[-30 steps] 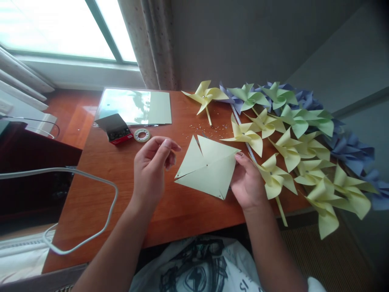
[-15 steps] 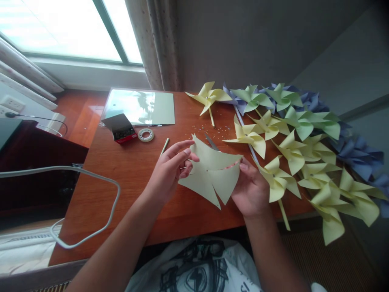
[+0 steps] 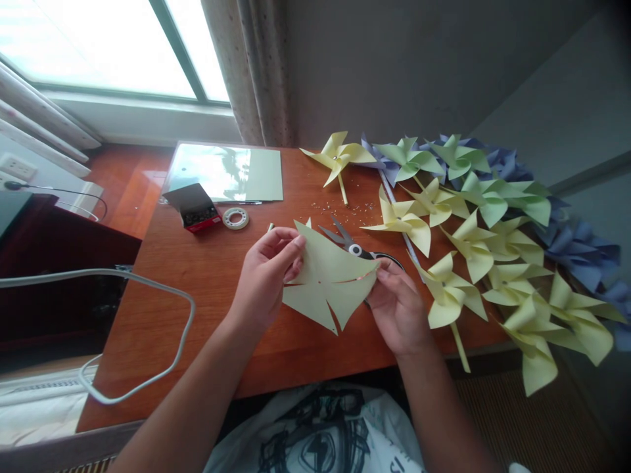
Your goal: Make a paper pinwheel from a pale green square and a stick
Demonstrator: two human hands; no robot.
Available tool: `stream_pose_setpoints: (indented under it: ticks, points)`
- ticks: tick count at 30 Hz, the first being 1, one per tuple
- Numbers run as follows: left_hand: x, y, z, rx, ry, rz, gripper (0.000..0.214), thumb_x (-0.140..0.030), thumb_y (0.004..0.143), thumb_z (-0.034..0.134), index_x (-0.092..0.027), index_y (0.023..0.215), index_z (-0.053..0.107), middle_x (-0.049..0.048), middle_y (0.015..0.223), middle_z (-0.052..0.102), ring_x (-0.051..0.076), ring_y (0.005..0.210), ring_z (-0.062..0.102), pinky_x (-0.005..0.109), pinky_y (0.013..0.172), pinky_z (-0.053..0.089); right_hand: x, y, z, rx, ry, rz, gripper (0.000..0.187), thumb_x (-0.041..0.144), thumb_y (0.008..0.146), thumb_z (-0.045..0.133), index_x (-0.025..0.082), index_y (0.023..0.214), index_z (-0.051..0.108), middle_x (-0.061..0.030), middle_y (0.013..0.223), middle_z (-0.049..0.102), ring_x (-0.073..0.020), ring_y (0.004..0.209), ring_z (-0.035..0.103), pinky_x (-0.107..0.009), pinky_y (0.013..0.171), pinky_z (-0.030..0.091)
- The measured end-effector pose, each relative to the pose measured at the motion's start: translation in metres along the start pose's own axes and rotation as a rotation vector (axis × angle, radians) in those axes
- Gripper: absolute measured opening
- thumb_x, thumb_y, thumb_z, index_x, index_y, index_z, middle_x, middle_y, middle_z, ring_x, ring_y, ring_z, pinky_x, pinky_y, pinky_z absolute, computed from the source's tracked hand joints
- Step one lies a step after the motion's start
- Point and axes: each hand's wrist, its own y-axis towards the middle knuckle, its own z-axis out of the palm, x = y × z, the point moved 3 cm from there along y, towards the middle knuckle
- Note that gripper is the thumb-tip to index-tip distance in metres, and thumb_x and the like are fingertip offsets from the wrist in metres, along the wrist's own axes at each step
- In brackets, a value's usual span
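Observation:
A pale yellow-green sheet of paper (image 3: 323, 266), slit inward from its corners and with a small hole at its centre, is held up over the table between both hands. My left hand (image 3: 269, 269) pinches its upper left corner between thumb and fingers. At the right corner, my right hand (image 3: 398, 302) grips the paper between thumb and fingertips. Behind the sheet lie scissors (image 3: 355, 250) with their blades apart, the handles partly hidden by the paper and my right hand. The tip of a rolled paper stick (image 3: 271, 226) shows beyond my left hand.
Finished paper pinwheels, yellow (image 3: 451, 290), green (image 3: 488, 197) and blue (image 3: 582, 246), crowd the right side. A tape roll (image 3: 235, 219), a red box (image 3: 201, 220) and a clear folder (image 3: 217, 171) lie at back left. Paper bits (image 3: 362, 210) are scattered mid-table. A white cable (image 3: 190, 322) loops at left.
The paper has shifted slightly left, uncovering more of the scissors. My left hand's fingers, spread at the edge before, have closed on the corner.

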Motion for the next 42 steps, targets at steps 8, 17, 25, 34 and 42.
stream_pose_setpoints:
  ticks: [8,17,25,34,42]
  points:
    - [-0.007,-0.007,0.004,-0.047,0.302,0.211,0.015,-0.029,0.083,0.077,-0.018,0.084,0.066,-0.0018,0.071,0.059,0.009,0.059,0.049,0.02,0.051,0.037,0.005,-0.001,-0.018,-0.125,-0.065,-0.087,0.012,0.03,0.079,0.076,0.022,0.085,0.069,-0.0012,0.086,0.067,-0.0153,0.075,0.06,-0.027,0.07,0.053]
    - [-0.001,-0.006,0.005,0.019,0.456,0.283,0.016,-0.033,0.085,0.074,-0.02,0.083,0.065,-0.0003,0.072,0.059,0.012,0.06,0.05,0.024,0.053,0.037,0.016,0.006,-0.026,-0.151,-0.345,-0.278,0.01,0.032,0.086,0.071,0.022,0.088,0.068,-0.0013,0.085,0.067,-0.0177,0.08,0.061,-0.03,0.075,0.051]
    - [0.007,-0.008,0.009,0.151,0.64,0.328,0.01,-0.028,0.09,0.068,-0.021,0.085,0.064,-0.0014,0.069,0.056,0.012,0.058,0.048,0.024,0.053,0.036,0.025,0.012,0.005,0.03,-0.504,-0.281,0.011,0.034,0.09,0.071,0.024,0.093,0.07,-0.002,0.091,0.072,-0.0189,0.083,0.067,-0.031,0.076,0.055]
    - [0.007,-0.011,0.013,0.274,0.695,0.299,0.012,-0.027,0.093,0.064,-0.019,0.084,0.061,-0.0022,0.067,0.056,0.011,0.058,0.047,0.023,0.053,0.037,0.028,0.024,0.034,0.178,-0.644,-0.374,0.006,0.029,0.092,0.069,0.024,0.093,0.071,-0.0022,0.091,0.072,-0.02,0.086,0.069,-0.034,0.08,0.056]
    - [0.005,-0.013,0.015,0.295,0.668,0.299,0.012,-0.029,0.094,0.065,-0.018,0.091,0.066,-0.0014,0.073,0.061,0.01,0.06,0.048,0.021,0.053,0.039,0.028,0.02,0.036,0.198,-0.651,-0.434,0.004,0.02,0.092,0.068,0.023,0.09,0.071,-0.0023,0.091,0.07,-0.0193,0.087,0.067,-0.033,0.08,0.055]
